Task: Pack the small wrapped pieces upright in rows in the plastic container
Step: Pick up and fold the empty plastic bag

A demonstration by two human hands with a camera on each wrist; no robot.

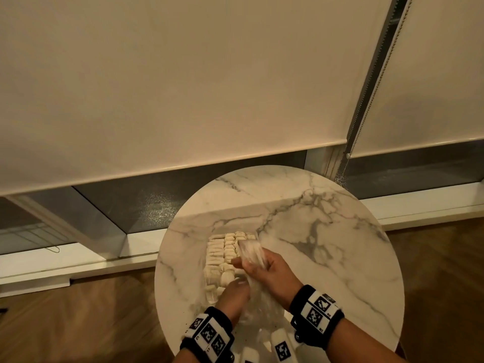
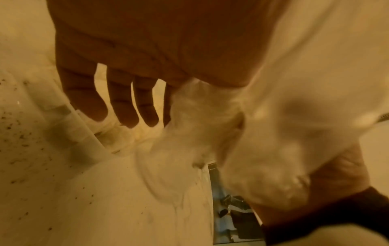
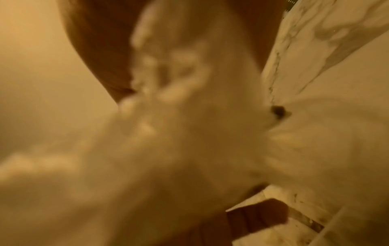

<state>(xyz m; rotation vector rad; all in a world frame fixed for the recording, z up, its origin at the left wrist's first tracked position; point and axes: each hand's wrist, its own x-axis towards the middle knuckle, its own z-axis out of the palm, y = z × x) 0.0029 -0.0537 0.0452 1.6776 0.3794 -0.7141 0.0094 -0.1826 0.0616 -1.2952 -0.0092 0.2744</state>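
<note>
A clear plastic container [image 1: 206, 260] on the round marble table [image 1: 314, 231] holds rows of small cream wrapped pieces [image 1: 222, 252] standing upright. My right hand [image 1: 264, 268] grips a crumpled clear plastic bag [image 1: 250, 251] just over the container's right side. My left hand [image 1: 234, 293] is at the container's near end and seems to pinch the bag's lower part by the thumb. In the left wrist view three fingers [image 2: 124, 103] hang straight over the pieces [image 2: 118, 133], with the bag [image 2: 202, 116] beside them. The blurred bag [image 3: 179, 124] fills the right wrist view.
The table's near edge is close under my wrists, where white objects with a black-and-white marker [image 1: 282, 347] lie. Bare marble [image 1: 327, 271] lies right of the container. Dark specks [image 2: 19, 133] dot the tabletop. Roller blinds [image 1: 183, 87] and a window sill are behind the table.
</note>
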